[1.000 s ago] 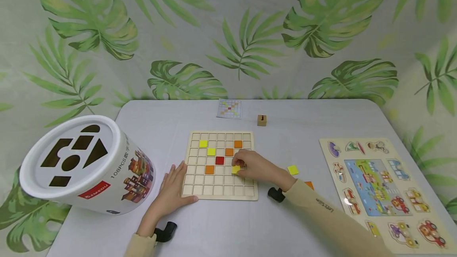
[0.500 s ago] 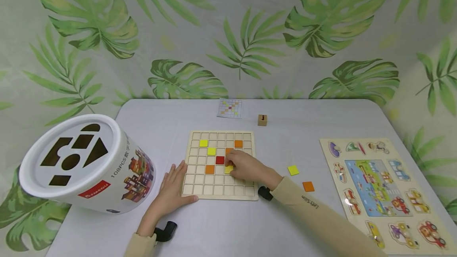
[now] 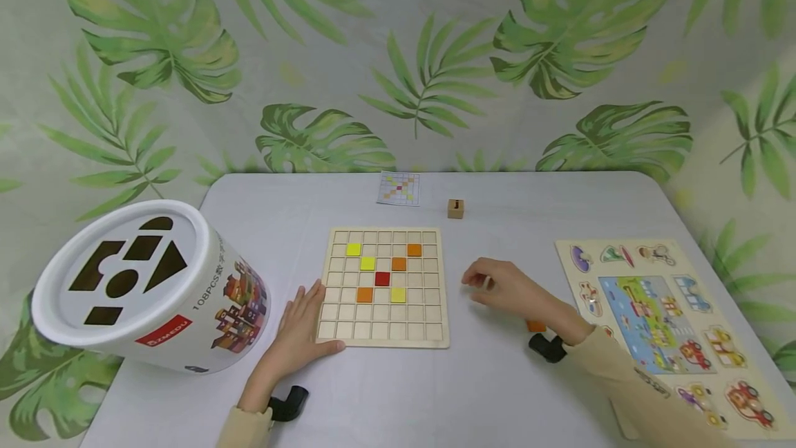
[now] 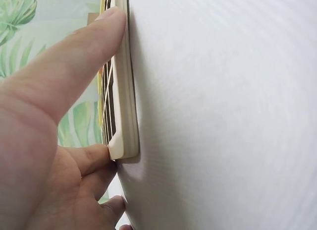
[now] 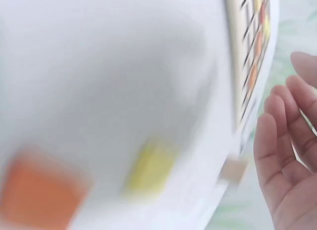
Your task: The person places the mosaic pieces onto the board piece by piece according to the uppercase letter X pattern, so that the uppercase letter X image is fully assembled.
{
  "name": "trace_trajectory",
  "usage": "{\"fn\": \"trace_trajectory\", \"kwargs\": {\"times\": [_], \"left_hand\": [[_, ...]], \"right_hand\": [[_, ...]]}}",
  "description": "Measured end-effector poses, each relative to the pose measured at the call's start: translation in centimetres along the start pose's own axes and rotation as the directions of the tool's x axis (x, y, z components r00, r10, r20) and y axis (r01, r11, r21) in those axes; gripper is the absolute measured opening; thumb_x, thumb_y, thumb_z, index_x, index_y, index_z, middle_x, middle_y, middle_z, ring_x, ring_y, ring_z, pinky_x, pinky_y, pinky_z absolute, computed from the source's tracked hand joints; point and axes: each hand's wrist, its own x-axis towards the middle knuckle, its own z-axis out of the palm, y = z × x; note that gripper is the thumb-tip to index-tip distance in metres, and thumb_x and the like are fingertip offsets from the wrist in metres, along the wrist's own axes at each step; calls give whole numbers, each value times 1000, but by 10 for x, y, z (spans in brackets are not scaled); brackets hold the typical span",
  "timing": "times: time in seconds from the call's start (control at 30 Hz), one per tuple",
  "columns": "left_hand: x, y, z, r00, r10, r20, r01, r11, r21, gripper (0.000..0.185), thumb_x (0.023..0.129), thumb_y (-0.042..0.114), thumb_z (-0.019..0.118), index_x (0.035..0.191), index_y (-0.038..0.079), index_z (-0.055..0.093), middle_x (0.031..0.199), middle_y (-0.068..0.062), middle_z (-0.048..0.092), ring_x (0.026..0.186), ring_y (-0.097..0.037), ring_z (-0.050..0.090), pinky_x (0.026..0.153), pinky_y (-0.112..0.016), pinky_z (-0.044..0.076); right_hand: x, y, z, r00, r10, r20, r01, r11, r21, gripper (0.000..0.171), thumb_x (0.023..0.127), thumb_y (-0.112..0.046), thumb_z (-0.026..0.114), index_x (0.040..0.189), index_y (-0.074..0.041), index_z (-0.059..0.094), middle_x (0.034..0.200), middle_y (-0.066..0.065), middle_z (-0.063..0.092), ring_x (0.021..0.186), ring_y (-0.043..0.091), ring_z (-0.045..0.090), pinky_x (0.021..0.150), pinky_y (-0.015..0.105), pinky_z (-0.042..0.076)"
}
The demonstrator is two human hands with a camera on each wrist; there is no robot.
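Note:
The wooden grid board (image 3: 379,330) lies flat, its cells partly filled with yellow, orange and red square tiles. A yellow tile (image 3: 398,295) sits in a cell below and right of the red tile (image 3: 382,279). My left hand (image 3: 302,334) rests at the board's near left corner, fingers straight along the left side and thumb (image 4: 94,44) on the near edge. My right hand (image 3: 506,287) hovers right of the board, fingers loosely bent, holding nothing. Beneath it lie a loose orange tile (image 3: 536,325) and a loose yellow tile (image 5: 151,168), the yellow one hidden in the head view.
A small pattern card (image 3: 399,189) and a wooden letter cube (image 3: 456,209) stand behind the board. To the left is a big white shape-sorter bucket (image 3: 236,310). A picture puzzle board (image 3: 647,337) lies at right, partly under the right forearm.
My right hand has slid a yellow tile one cell leftward, let go of it in the grid, and moved off to the right. The left hand has stayed put.

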Motion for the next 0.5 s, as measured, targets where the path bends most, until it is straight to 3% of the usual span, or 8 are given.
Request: {"fn": "trace_trajectory", "kwargs": {"times": [0.27,0.5], "left_hand": [[1,-3,1,1000,-6,3,6,1000,8,105,65,37,78,141,-3,18,148,-16,12,134,-37,-2,103,-55,-3],[1,-3,1,1000,-4,4,4,1000,7,105,65,37,78,141,-3,18,148,-15,12,134,-37,-2,103,-55,-3]], "right_hand": [[-66,38,-23,993,116,-12,-116,993,4,24,75,-4,70,96,-10,61,89,-2,59,82,17,53,67,28,49],[-89,54,-21,988,153,27,-151,986,-69,30,69,-4,73,93,-17,60,91,-7,55,83,12,51,69,27,46]]}}
